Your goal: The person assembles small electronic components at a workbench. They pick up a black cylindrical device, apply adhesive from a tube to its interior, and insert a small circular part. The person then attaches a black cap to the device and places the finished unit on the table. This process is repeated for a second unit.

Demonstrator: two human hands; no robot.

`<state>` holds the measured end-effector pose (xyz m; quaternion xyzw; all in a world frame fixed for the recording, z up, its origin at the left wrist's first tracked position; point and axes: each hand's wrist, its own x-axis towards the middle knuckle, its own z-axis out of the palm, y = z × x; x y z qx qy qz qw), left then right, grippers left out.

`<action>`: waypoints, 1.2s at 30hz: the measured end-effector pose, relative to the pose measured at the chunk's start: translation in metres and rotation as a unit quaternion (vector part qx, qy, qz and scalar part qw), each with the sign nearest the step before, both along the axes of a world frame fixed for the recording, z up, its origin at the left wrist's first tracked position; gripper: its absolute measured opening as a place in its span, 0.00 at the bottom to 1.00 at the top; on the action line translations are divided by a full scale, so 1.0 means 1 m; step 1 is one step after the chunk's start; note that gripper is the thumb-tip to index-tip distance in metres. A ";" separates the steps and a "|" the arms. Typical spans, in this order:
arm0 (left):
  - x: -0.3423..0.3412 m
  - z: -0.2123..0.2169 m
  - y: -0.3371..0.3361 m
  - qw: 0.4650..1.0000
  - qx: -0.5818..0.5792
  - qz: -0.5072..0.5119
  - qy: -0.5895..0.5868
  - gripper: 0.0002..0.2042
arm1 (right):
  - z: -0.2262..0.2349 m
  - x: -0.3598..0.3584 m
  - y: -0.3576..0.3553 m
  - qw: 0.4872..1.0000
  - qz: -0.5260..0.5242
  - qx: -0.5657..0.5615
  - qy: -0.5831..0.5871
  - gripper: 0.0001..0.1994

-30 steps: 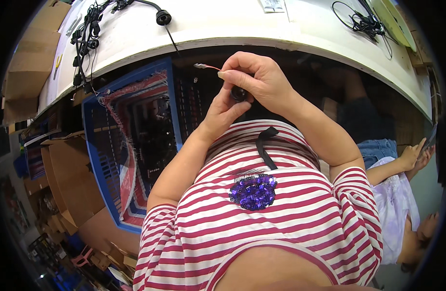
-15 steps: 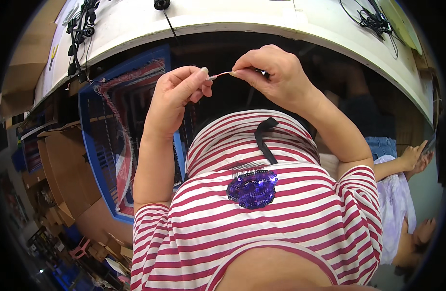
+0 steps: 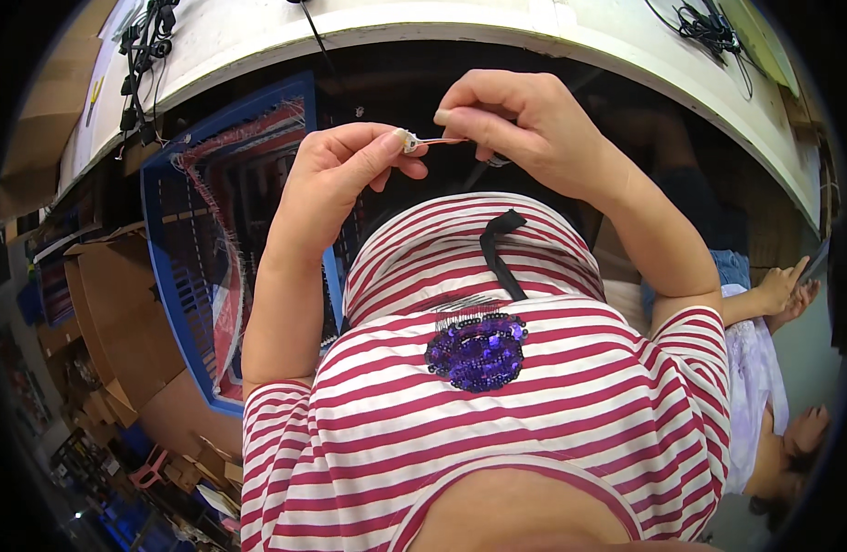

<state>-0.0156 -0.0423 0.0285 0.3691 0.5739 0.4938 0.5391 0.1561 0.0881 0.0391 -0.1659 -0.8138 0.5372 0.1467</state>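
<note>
The left hand [image 3: 336,175] pinches a small white connector [image 3: 410,142] at one end of a thin reddish wire [image 3: 439,142], while the right hand [image 3: 538,124] curls its fingers around the other end, beside a shiny piece [image 3: 498,161] they mostly hide. Held before the person's belly, just short of the white bench [image 3: 460,28], the wire runs nearly level left to right, connector pointing left. Beyond lie a blue plastic basket [image 3: 310,101] at left and black cables [image 3: 140,87] on the bench.

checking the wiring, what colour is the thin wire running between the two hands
The thin wire looks reddish-orange, showing best in the head view.
</note>
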 end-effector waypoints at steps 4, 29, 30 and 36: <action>0.002 -0.001 -0.004 0.997 0.037 0.018 0.067 0.09 | 0.006 -0.006 0.003 0.996 0.061 -0.009 -0.060 0.10; 0.001 -0.011 -0.003 0.992 0.033 0.007 -0.124 0.07 | -0.002 -0.009 0.003 0.982 0.056 -0.164 -0.075 0.09; 0.001 -0.016 -0.002 0.987 0.034 0.021 -0.155 0.07 | -0.003 -0.009 0.003 0.981 0.056 -0.174 -0.064 0.09; 0.013 -0.025 0.008 0.968 0.052 0.083 -0.233 0.05 | -0.023 -0.004 -0.006 0.985 -0.022 0.084 0.149 0.05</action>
